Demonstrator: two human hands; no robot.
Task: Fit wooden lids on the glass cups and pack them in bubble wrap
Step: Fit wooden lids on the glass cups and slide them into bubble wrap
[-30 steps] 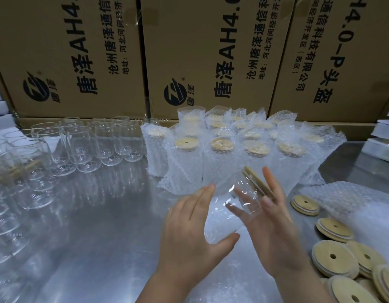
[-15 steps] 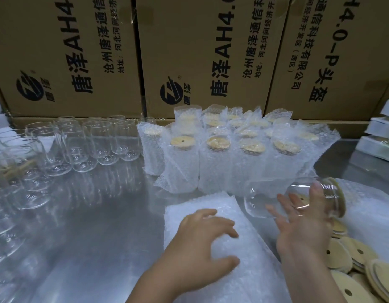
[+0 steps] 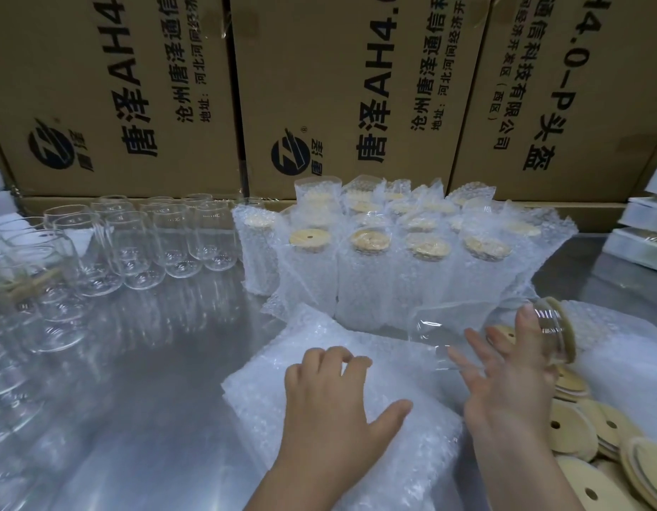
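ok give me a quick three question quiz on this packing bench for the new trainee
1. True or false: the glass cup that the right hand touches already has its wooden lid on.
2. What does the left hand rest on? A a towel, B a bubble wrap sheet, C a tray.
3. Fill in: the unlidded cups stand to the ____ of the wrapped cups.
Key: 1 true; 2 B; 3 left.
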